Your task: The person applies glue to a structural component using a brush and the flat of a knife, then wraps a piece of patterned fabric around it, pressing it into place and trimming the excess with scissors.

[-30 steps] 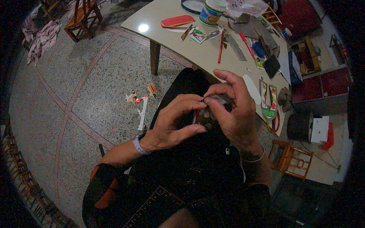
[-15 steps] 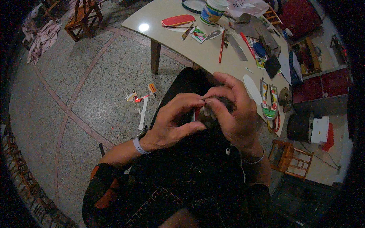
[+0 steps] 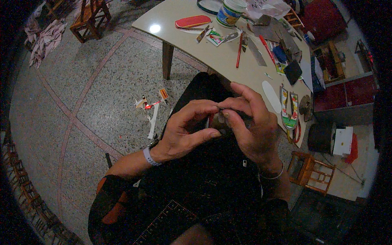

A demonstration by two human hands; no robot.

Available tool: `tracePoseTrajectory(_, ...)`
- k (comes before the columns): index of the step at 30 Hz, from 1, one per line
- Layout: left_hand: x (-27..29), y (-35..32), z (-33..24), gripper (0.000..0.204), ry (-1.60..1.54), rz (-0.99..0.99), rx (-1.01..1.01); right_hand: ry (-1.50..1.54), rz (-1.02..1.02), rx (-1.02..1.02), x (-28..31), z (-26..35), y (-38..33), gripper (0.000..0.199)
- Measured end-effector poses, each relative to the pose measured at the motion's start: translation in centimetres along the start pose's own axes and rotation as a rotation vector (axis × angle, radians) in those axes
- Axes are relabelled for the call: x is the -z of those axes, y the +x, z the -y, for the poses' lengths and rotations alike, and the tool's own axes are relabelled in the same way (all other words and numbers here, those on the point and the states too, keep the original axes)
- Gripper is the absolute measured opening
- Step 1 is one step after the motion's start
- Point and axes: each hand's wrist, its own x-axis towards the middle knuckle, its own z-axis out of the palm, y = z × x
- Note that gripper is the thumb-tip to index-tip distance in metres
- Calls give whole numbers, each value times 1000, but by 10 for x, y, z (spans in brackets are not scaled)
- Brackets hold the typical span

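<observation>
Above my lap, my left hand [image 3: 185,126] and my right hand [image 3: 253,126] meet at a small dark piece [image 3: 221,119] with brownish and red parts. My left thumb and fingers curve around its left side. My right thumb and forefinger pinch at its upper edge, close to the left fingertips. Fingers and shadow cover much of the piece, so its kind is unclear. To the right of my right hand, a white oval sole-shaped piece [image 3: 271,96] lies on the table [image 3: 188,38], beside a colourful sole-shaped piece [image 3: 289,109].
On the table are a red sole-shaped piece [image 3: 192,21], a tub [image 3: 229,15], a cutter knife [image 3: 202,34], a red pen [image 3: 239,49] and a metal ruler [image 3: 256,53]. Paper scraps [image 3: 152,110] lie on the floor at left. A wooden chair [image 3: 90,20] stands behind.
My right thumb and fingers have shifted slightly on the small piece, and the forefinger is a little lower. My left hand stays nearly in place.
</observation>
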Motion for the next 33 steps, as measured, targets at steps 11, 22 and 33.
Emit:
tracePoseTrajectory(11,0,0,0,46,-29,-26,-13,-86,48,47,3,5,-1,54)
tracePoseTrajectory(22,-6,-1,-2,45,4,-46,88,-188,81,87,3,7,-4,58)
tracePoseTrajectory(33,-12,1,-8,46,17,-137,155,-217,95,102,3,6,-3,54)
